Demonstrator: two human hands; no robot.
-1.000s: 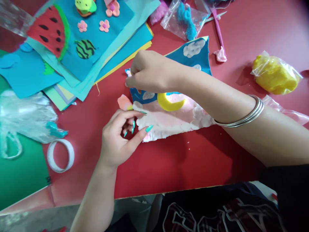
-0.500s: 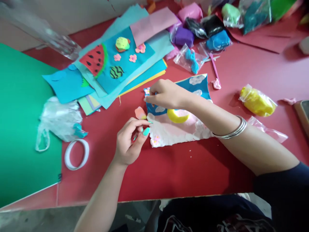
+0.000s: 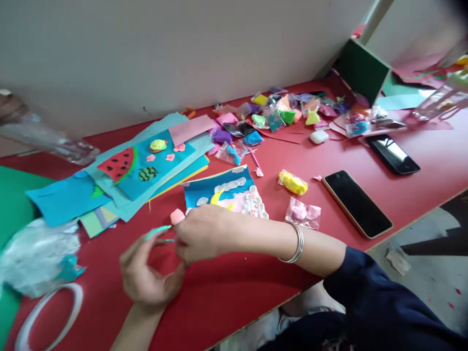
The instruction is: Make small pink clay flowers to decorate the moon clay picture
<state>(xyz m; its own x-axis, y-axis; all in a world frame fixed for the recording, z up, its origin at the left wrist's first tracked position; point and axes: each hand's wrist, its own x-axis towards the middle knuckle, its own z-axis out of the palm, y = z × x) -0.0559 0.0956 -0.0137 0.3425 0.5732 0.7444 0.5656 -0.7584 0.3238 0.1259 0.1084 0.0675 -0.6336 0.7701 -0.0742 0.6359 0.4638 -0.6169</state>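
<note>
Nearest the viewer, a dark blue sleeve point(image 3: 369, 297) covered the right forearm, and a silver bangle point(image 3: 297, 243) sat on the wrist. The right hand point(image 3: 203, 234) lay across the red table point(image 3: 256, 287) with its fingers curled together toward the left hand; motion blur hid whether anything was pinched between them. The left hand point(image 3: 146, 275) was held palm up just beside it, the fingers loosely spread, and one long turquoise nail point(image 3: 157, 231) pointed toward a small pink clay piece point(image 3: 177, 216). That piece lay at the meeting point of the two hands, at the near left corner of the picture card; whether either hand actually touched it could not be told.

At the near left edge lay a white tape ring point(image 3: 47, 312), and beside it a crumpled clear plastic bag point(image 3: 34, 256).

Just beyond the right hand lay the picture card point(image 3: 223, 192), blue with white clay clouds, a yellow clay moon point(image 3: 218, 198) and a pale pink lower area. To its right lay a bag of pink clay point(image 3: 303, 213) and a bag of yellow clay point(image 3: 292, 183), then a black phone point(image 3: 356, 202).

To the left, farther back, a stack of coloured paper sheets point(image 3: 120, 190) carried a watermelon slice design point(image 3: 119, 164). A second phone point(image 3: 392, 153) lay farther off to the right. Along the far edge, near the wall, many small bags of coloured clay point(image 3: 270, 117) were clustered.
</note>
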